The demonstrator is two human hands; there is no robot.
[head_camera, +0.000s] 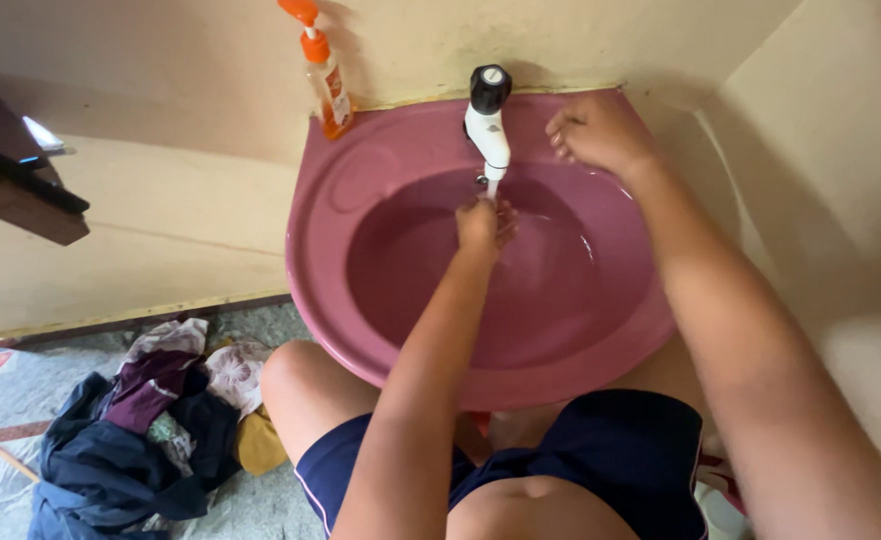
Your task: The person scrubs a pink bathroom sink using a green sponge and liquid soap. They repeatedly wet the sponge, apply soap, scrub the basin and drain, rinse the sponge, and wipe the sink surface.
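Left hand (484, 224) cupped under white tap (487, 122), right hand (595, 130) flat on pink basin (320, 260) (both grips released), orange bottle (325, 75) behind.

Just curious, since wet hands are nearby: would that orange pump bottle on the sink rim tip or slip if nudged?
The orange pump bottle is tall and narrow, and already leaning, so it probably tips easily. Smooth plastic would likely slip in the left hand, under the faucet.

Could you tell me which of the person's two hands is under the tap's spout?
The left hand, held in the sink below the tap; the right hand rests on the rim.
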